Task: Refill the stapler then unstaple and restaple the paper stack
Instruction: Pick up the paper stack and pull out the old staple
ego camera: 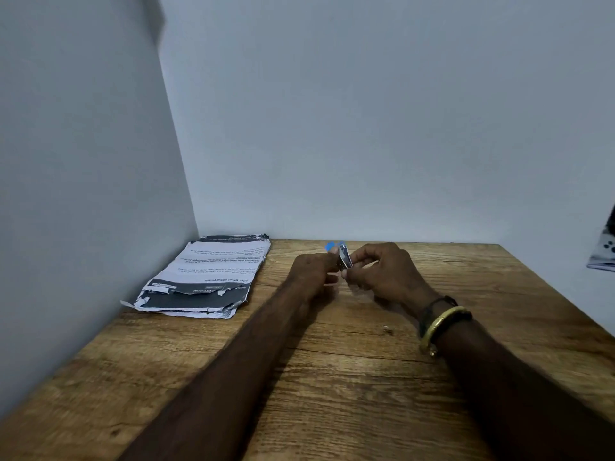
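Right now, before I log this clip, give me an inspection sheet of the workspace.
Surface: wooden table.
Job's things: stapler held between both hands; paper stack flat at left by the wall, edges torn.
Clutter: small pale bit on the table, too small to identify.
Hands: left hand and right hand both grip the stapler.
Cables: nothing seen.
Surroundings: plain walls; patterned object at right edge.

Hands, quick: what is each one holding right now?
Left hand: grips the blue stapler.
Right hand: pinches the same stapler's metal end.
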